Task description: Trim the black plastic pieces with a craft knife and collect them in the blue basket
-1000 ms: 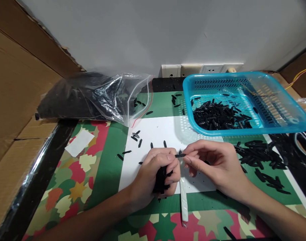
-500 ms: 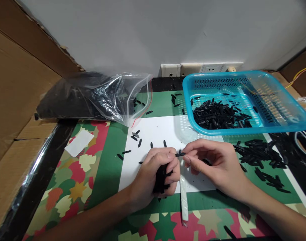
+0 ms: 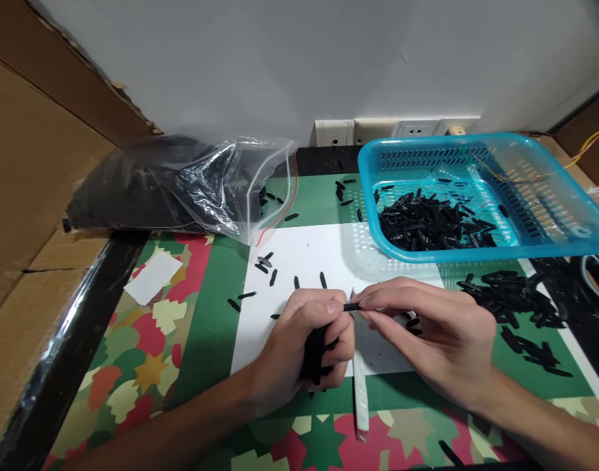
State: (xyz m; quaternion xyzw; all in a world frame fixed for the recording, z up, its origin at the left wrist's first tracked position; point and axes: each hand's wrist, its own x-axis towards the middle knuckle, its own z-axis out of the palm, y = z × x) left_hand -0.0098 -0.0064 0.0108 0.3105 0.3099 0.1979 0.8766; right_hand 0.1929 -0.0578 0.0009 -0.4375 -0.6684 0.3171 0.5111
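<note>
My left hand (image 3: pixel 312 337) is closed around a bunch of black strips (image 3: pixel 313 356), most of them hidden in the palm. Between its thumb and forefinger sticks out one small black piece (image 3: pixel 351 307). My right hand (image 3: pixel 431 327) pinches the other end of that piece with thumb and forefinger, so both hands touch it. Underneath, a narrow white wrapped stick (image 3: pixel 360 399) lies on the white sheet (image 3: pixel 260 340), pointing towards me. Several loose black pieces (image 3: pixel 263 263) are scattered on the sheet to the left.
A blue basket (image 3: pixel 480 254) with black pieces (image 3: pixel 427 222) stands back right. Black piles (image 3: pixel 515 294) lie in front of it, near scissors (image 3: pixel 598 278). A zip bag of dark material (image 3: pixel 167 190) lies back left. A paper scrap (image 3: pixel 153 278) and cardboard (image 3: pixel 34 163) are at left.
My right hand has turned and shifted slightly right, its fingers straighter on the black piece. The left hand has hardly moved and keeps its bunch.
</note>
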